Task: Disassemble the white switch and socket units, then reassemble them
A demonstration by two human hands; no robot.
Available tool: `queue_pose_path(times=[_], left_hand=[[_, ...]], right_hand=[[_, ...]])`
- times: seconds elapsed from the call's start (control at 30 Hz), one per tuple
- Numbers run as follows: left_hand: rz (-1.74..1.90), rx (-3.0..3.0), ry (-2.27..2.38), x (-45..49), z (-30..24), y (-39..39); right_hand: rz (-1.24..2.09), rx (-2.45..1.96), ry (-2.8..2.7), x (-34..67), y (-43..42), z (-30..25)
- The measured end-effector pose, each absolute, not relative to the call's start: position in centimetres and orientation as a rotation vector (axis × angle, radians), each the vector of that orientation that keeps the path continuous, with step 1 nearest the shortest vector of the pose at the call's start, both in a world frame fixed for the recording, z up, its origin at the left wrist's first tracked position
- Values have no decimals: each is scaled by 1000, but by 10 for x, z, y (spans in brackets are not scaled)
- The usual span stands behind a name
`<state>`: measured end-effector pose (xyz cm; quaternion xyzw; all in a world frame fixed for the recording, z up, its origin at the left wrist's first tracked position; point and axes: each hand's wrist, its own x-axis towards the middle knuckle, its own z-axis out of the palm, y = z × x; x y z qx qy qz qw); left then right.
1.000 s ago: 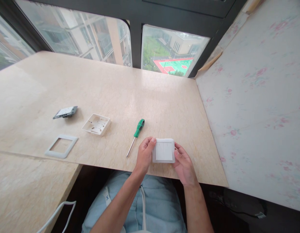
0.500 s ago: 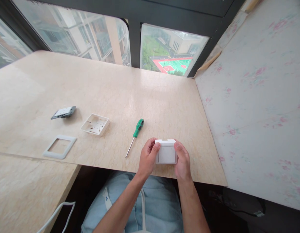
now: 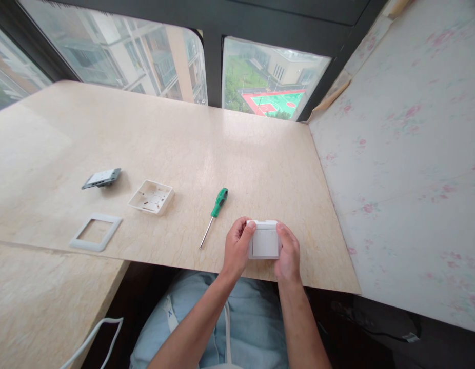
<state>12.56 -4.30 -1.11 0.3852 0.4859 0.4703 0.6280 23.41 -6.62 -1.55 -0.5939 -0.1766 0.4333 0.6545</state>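
A white wall switch with a rocker panel is held between both hands, close to the front edge of the counter. My left hand grips its left side, thumb on the upper left corner. On the opposite side my right hand is closed round the edge, its thumb near the upper right corner. The fingers beneath and behind the switch are hidden. To the left of my hands lies a screwdriver with a green and black handle, its metal shaft pointing toward the front edge.
A white open mounting box sits left of the screwdriver. Farther left are a grey-white square frame and a tilted switch module with a dark rim. The stone counter meets windows behind and a floral wall on the right.
Both hands keep hold of the switch, which has tilted slightly. My left hand has moved a little to the right. The things lying on the counter stay where they were.
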Motion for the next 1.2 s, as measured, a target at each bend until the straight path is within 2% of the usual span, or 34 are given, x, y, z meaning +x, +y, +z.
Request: queue_pose_path(times=[0.47, 1.0, 1.2], left_hand=[[1029, 803, 1052, 128, -8, -34], [720, 694, 782, 101, -11, -40], [777, 629, 835, 103, -8, -39]], right_hand=[[1048, -1392, -387, 241, -59, -14], [1013, -1323, -252, 248, -56, -28], [1097, -1313, -278, 253, -56, -25]])
